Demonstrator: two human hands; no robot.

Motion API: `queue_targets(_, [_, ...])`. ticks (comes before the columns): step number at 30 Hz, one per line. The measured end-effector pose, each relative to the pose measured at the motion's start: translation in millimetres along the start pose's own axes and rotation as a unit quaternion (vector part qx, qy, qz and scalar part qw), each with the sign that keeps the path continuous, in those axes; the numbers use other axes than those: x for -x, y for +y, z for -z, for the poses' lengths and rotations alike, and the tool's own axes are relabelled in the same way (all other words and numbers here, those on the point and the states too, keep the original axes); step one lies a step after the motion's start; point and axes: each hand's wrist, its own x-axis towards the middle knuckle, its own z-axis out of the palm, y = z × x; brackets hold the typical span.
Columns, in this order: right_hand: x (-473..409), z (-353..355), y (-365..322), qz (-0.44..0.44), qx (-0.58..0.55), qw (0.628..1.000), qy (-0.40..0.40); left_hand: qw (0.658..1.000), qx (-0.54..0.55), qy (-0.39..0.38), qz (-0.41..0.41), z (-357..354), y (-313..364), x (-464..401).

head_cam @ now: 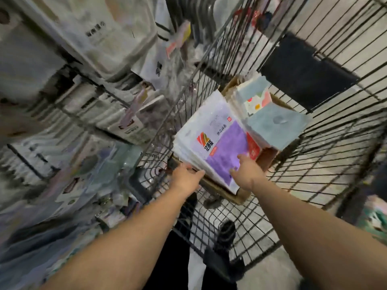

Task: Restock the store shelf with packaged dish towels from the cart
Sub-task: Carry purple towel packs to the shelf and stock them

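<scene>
A stack of packaged purple dish towels (217, 141) lies in a cardboard box (266, 162) inside the wire cart (314, 164). My left hand (186, 176) grips the stack's near left edge, fingers curled under it. My right hand (247, 172) rests on top of the purple package with the fingers stretched forward. Behind the purple stack, blue-green towel packages (272, 120) stand in the same box. The store shelf (83, 114) at the left is packed with blurred towel packages.
Hanging packaged goods (178, 36) and price tags fill the racks above the shelf. A dark panel (303, 74) hangs on the cart's far wall. My shoes (226, 231) show through the cart's wire floor. The picture is motion-blurred at the left.
</scene>
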Motion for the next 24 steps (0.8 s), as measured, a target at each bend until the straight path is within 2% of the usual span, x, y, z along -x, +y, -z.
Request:
queue_targets(3, [-19.0,-8.9,-3.0,-0.042,-0.006,0.999,0.009,1.0,0.015,-0.009,0.005,-7.1,-2.6,-16.9])
queue_targets(7, [-27.0,-24.0,-9.0,-0.084,-0.025,0.996,-0.006,0.995,0.093,-0.032,0.03,-19.3,-3.7,-31.9])
queue_targets(10, [-22.3,-33.6,-16.2,-0.058,-0.041,0.997,0.017,0.992,0.124,-0.03,0.023,-32.0,-1.0,-39.3])
queue_targets(13, [-18.6,-31.2,-22.9,-0.041,-0.105,0.994,0.005,0.987,0.156,0.021,0.038,-37.6,5.9,-37.4])
queue_targets(17, [-33.2,-5.4,-26.0,-0.039,-0.18,0.978,0.097,0.985,0.16,0.043,0.041,-32.2,3.9,-27.8])
queue_targets(20, [-52.7,16.9,-28.4,-0.037,-0.167,0.974,0.147,0.984,0.165,0.04,0.05,-25.7,-6.6,-21.8])
queue_targets(24, [-72.6,32.6,-40.3,-0.031,-0.165,0.978,0.125,0.983,0.168,0.06,0.038,-20.6,-17.7,-22.4])
